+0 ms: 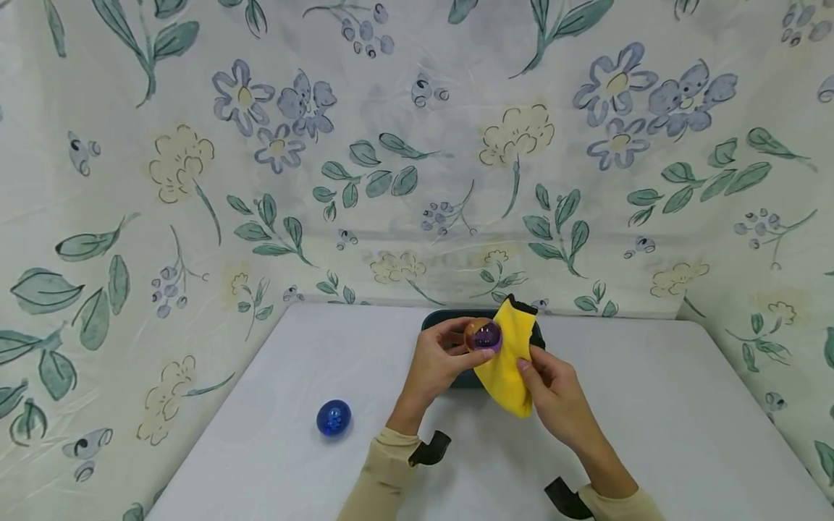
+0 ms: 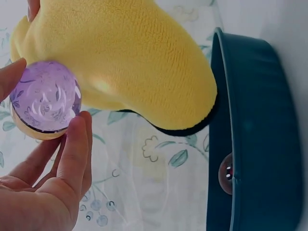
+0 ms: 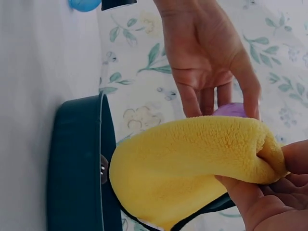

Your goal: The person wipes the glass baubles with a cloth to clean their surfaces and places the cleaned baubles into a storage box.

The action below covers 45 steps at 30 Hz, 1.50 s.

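My left hand (image 1: pixel 430 362) grips a see-through ball (image 1: pixel 482 336), amber on one side and purple on the other, between thumb and fingertips. A fuzzy yellow cloth (image 1: pixel 510 362) with black edging lies against the ball's right side. Its edge is pinched by the thumb and fingers of my right hand (image 1: pixel 557 391). In the right wrist view the cloth (image 3: pixel 183 154) hides most of the purple ball (image 3: pixel 231 110). Both hands are raised in front of a dark green tray (image 2: pixel 264 120), and the cloth's far end overlaps its rim.
A clear ball (image 2: pixel 225 174) with a dark reddish spot sits inside the tray. On the white table (image 1: pixel 260 470), left of my arms, rests a blue see-through ball (image 1: pixel 334 418). Flower-printed sheeting (image 1: pixel 391 181) rises behind the table and along both sides.
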Motion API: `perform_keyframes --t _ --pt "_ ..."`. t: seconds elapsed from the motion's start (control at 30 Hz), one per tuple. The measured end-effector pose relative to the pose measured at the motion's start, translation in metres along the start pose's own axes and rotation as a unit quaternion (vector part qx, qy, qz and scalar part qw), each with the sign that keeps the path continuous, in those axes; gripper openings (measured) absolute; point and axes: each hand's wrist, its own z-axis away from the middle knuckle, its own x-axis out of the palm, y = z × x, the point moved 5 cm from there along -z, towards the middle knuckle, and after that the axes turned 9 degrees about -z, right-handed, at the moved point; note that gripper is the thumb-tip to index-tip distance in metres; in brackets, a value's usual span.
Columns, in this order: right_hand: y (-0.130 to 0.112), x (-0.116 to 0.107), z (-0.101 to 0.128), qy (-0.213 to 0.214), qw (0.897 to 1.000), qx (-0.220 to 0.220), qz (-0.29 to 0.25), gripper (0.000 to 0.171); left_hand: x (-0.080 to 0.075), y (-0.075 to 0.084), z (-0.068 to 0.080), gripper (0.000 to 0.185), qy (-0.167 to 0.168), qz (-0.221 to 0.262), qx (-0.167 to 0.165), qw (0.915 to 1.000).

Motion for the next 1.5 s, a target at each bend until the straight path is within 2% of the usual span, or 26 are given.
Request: perform_keyframes --t 0.17,0.43,0.63,0.93,1.1,1.23,1.5 --pt "-0.004 -0.002 0.002 0.015 1.000 -0.015 0.023 0.036 0.002 -0.001 -0.003 0.065 -0.007 -0.004 -0.004 1.0000" --pt "-0.011 0.000 0.004 0.019 0.997 -0.050 0.051 0.038 0.007 -0.005 -0.001 0.058 -0.010 -0.022 -0.011 0.9997" --pt "-0.012 -0.002 0.004 0.028 0.993 -0.078 0.079 0.037 0.011 -0.004 0.000 0.053 -0.014 -0.067 0.008 0.9976" --pt "-0.011 -0.007 0.001 0.034 0.988 -0.089 0.124 0.035 0.019 -0.001 0.002 0.054 -0.040 -0.066 0.030 0.9966" --pt "-0.007 -0.011 -0.002 0.032 0.988 -0.077 0.128 0.035 0.022 0.001 0.004 0.052 -0.048 -0.081 0.035 0.9950" --pt "-0.002 -0.016 -0.005 0.022 0.992 -0.049 0.114 0.034 0.024 0.003 0.006 0.051 -0.054 -0.093 0.033 0.9937" --pt "0.012 -0.026 -0.013 -0.011 0.999 0.018 0.039 0.033 0.026 0.008 0.009 0.055 -0.069 -0.102 0.032 0.9919"
